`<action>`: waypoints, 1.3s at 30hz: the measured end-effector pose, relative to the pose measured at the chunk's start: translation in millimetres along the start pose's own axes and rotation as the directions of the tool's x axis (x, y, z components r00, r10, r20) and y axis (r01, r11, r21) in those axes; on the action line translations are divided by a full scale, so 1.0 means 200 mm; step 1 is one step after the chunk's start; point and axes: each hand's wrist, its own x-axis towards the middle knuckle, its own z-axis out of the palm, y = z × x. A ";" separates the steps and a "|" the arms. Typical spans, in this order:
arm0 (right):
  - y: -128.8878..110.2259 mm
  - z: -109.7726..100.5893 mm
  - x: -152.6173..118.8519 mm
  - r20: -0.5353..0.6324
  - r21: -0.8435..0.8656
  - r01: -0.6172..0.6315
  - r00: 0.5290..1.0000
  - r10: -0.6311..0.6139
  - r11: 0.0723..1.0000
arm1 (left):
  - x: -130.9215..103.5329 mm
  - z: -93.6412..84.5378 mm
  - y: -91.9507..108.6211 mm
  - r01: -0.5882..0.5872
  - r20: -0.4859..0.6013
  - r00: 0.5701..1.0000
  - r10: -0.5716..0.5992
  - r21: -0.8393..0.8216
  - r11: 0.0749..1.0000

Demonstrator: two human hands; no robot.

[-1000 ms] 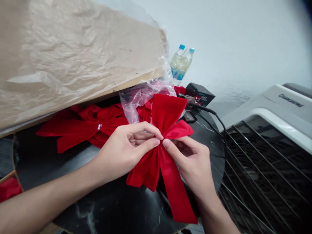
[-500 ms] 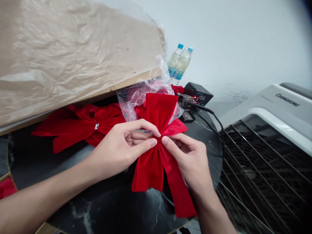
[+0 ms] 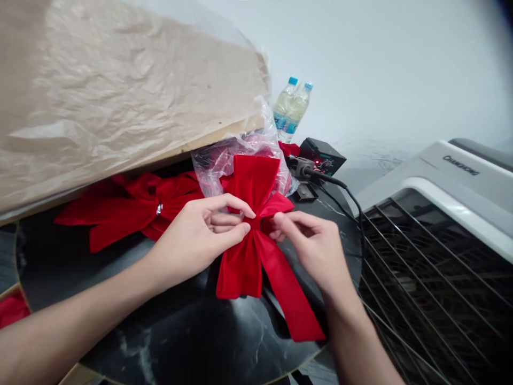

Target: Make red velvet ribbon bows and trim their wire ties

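Observation:
A red velvet bow (image 3: 240,267) hangs above the dark round table, its loops and tails spread around a gathered middle. My left hand (image 3: 204,224) pinches the bow at that middle between thumb and forefinger. Just to the right, my right hand (image 3: 310,240) has its thumb and forefinger pressed together beside the knot, slightly apart from it. Whatever lies between those fingertips, if anything, is too small to make out. Several more red bows (image 3: 124,214) lie on the table at the left, one with a silvery tie (image 3: 159,209) at its centre.
A large plastic-covered cardboard box (image 3: 148,91) fills the back left. A clear plastic bag (image 3: 208,166), two bottles (image 3: 294,109) and a black control box (image 3: 324,155) with a cable stand behind the bow. A white heater with a wire grille (image 3: 425,176) borders the right side.
My right hand's fingertips have come off the bow's middle and shifted a little right. My left hand keeps its pinch, and the bow has risen slightly in view.

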 end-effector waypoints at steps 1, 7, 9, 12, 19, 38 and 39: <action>0.03 -0.05 0.05 -0.007 -0.010 -0.028 1.000 0.028 1.000 | 0.01 0.00 -0.01 0.004 -0.011 1.000 -0.003 0.009 1.000; 0.24 -0.31 0.46 -0.165 0.142 -0.136 0.973 0.159 0.980 | 0.02 -0.02 -0.02 0.027 0.025 0.999 -0.026 -0.051 0.998; 0.29 -0.33 0.58 -0.229 0.178 -0.117 0.961 0.157 0.977 | 0.02 -0.02 -0.02 0.034 0.025 0.999 -0.032 -0.066 0.997; 0.34 -0.32 0.69 -0.362 0.173 -0.045 0.926 0.106 0.984 | 0.02 -0.02 -0.03 0.035 0.009 0.999 -0.035 -0.076 0.996; 0.40 -0.33 0.73 -0.504 -0.065 0.049 0.860 -0.075 0.997 | 0.04 -0.04 -0.05 0.029 0.005 1.000 -0.029 -0.084 0.996; 0.00 -0.03 -0.12 -0.519 -0.228 0.515 0.654 -0.550 0.827 | 0.07 -0.02 -0.09 0.062 -0.035 0.998 -0.060 0.066 0.996; 0.00 0.00 -0.14 -0.520 -0.223 0.545 0.635 -0.572 0.808 | 0.07 -0.02 -0.09 0.067 -0.033 0.997 -0.065 0.072 0.995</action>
